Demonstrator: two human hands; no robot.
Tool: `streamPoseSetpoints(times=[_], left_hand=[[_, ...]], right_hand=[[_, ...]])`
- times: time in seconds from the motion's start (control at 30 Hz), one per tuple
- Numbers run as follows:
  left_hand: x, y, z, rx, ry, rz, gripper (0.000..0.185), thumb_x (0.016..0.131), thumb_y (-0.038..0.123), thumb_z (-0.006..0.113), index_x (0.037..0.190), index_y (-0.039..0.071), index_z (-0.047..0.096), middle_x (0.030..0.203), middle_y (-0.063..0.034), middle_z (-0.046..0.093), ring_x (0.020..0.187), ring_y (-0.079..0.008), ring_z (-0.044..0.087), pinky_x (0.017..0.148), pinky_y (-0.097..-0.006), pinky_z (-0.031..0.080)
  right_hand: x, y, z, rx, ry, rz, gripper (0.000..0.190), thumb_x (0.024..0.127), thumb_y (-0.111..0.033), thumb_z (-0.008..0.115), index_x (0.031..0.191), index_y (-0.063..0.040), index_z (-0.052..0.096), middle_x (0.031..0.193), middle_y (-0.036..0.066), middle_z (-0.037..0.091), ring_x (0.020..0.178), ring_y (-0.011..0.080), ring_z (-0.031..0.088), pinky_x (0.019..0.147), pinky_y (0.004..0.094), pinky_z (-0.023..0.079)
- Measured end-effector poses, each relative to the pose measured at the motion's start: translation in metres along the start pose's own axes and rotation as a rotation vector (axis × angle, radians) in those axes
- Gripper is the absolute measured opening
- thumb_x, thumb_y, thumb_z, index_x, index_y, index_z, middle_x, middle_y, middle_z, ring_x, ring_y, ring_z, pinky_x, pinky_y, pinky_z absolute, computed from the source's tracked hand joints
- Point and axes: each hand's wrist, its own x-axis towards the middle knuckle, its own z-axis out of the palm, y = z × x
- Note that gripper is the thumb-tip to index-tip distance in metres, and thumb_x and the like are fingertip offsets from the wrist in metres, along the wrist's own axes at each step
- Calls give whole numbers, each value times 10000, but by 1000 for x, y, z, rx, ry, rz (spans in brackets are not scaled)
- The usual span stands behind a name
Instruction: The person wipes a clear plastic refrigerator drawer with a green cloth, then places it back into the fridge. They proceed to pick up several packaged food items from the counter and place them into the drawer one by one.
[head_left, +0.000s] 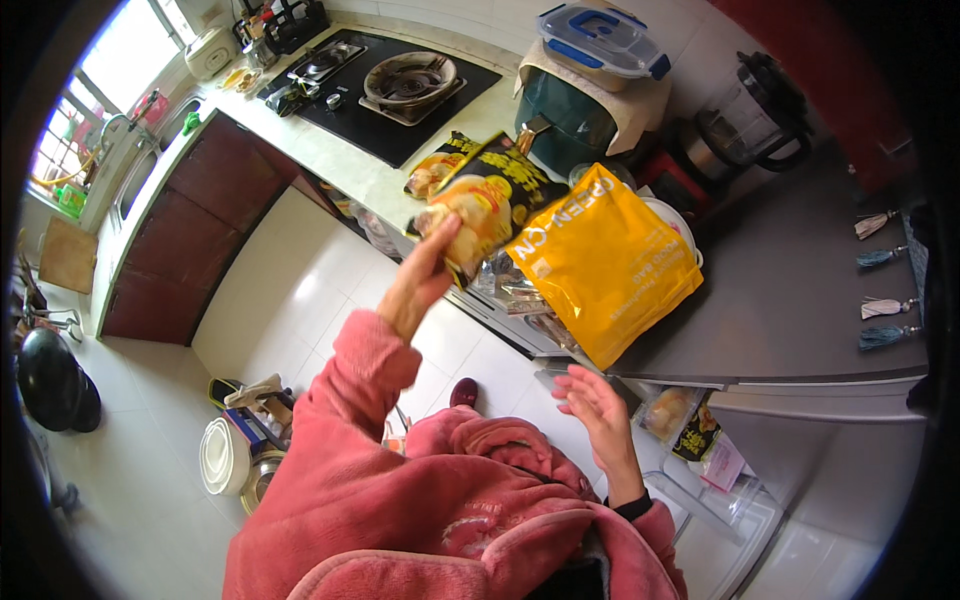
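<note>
My left hand grips the lower edge of a black-and-yellow food packet with food pictured on its front. A similar packet lies just behind it on the counter. To the right, a large yellow printed bag rests partly over clear plastic packages. My right hand hangs below the bag with its fingers apart and nothing in it. Near that hand is a pulled-out clear drawer. It holds a tub of food and another black packet.
A blender and a green bin-like container, topped by a cloth and a blue-clipped lidded box, stand at the back. The cooktop lies left of them. Pots and boxes sit on the floor to my left.
</note>
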Motion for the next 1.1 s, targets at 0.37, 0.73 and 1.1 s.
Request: streamPoseSetpoints(times=[0.37,0.73,1.1], left_hand=[[-135,-86,41,73,-265,-379,721,752,209,817,1335,6,443,1293,-114,557,1169,-234,558,1026,-374,446],[-145,-97,62,460,-439,-675,685,697,-1,812,1305,1,496,1230,-102,606,1106,-215,591,978,-357,468],[-149,-185,127,727,-926,-913,684,780,-24,759,1367,8,409,1252,-76,567,1124,-153,542,960,-328,473]], right_hand=[[10,7,37,757,-139,-15,725,797,-263,782,1390,-106,394,1338,57,507,1264,242,462,1069,457,362],[-74,15,3,828,-33,3,545,893,-168,662,1373,-64,425,1315,84,538,1149,233,562,929,369,493],[-163,24,-31,992,311,-397,608,947,-215,542,1453,-30,261,1443,168,385,1304,314,437,1081,469,374]])
